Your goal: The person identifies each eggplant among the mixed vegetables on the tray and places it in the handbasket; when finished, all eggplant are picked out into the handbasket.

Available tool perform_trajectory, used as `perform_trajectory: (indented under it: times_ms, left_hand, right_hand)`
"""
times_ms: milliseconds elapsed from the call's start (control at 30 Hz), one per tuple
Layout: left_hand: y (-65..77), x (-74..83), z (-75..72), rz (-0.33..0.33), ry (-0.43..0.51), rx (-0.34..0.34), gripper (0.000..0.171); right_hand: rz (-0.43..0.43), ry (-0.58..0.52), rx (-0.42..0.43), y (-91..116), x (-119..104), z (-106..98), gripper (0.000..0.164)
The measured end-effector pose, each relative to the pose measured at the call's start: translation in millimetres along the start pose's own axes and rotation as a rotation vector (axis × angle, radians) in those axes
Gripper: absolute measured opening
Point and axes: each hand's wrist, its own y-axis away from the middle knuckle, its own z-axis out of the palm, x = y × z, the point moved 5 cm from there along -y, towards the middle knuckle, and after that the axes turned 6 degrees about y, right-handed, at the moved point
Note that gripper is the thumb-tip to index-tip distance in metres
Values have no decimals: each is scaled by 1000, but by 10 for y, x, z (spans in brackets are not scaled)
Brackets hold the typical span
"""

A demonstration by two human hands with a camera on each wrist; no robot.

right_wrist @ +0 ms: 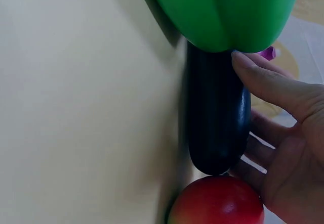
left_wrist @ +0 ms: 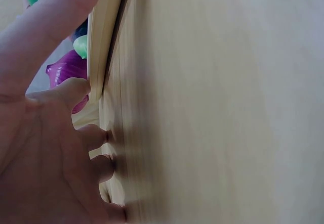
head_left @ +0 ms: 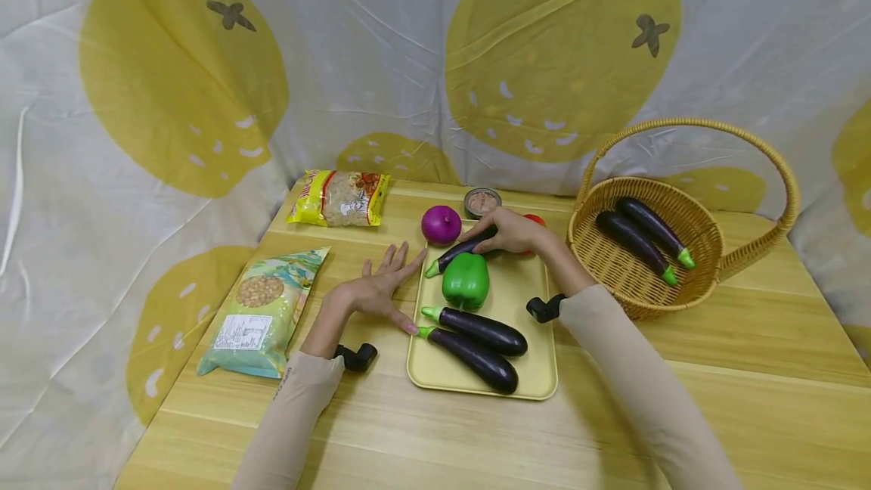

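Note:
My right hand (head_left: 512, 231) holds an eggplant (right_wrist: 217, 113) at the far end of a pale yellow tray (head_left: 527, 297), thumb on one side and fingers on the other. In the right wrist view, a green bell pepper (right_wrist: 228, 11) overlaps the eggplant's upper part, and a red round fruit or vegetable (right_wrist: 217, 201) lies right at its rounded end. Fingers spread wide, my left hand (head_left: 370, 292) rests along the tray's left edge, its thumb tip by the stem of the nearest eggplant (head_left: 476, 361). Another eggplant (head_left: 486, 331) lies beside that one in the tray.
A purple onion (head_left: 441, 224) sits at the tray's far left corner, with a small round can (head_left: 481, 201) behind. Right of the tray stands a tall-handled wicker basket (head_left: 711, 278) containing two eggplants (head_left: 636, 246). Left are a yellow food bag (head_left: 340, 198) and a green one (head_left: 265, 316).

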Motion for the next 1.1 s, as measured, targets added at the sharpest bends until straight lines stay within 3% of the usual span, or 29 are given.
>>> perform_trajectory:
  times_ms: [267,667,933,1100]
  left_hand:
    - [-6,17,5,-3,-4,-4,138]
    - [-12,42,6,3,-4,-6,138]
    - [11,37,2,-3,-12,-4,138]
    - [18,28,1,1,3,1,138]
  right_hand:
    - [-34,-15,11,7,3,-1,33]
    - [4,26,129,110,-72,-153,33]
    - [-14,14,214,357,-210,-420,32]
    - [18,40,257,597,-209,-617,32]
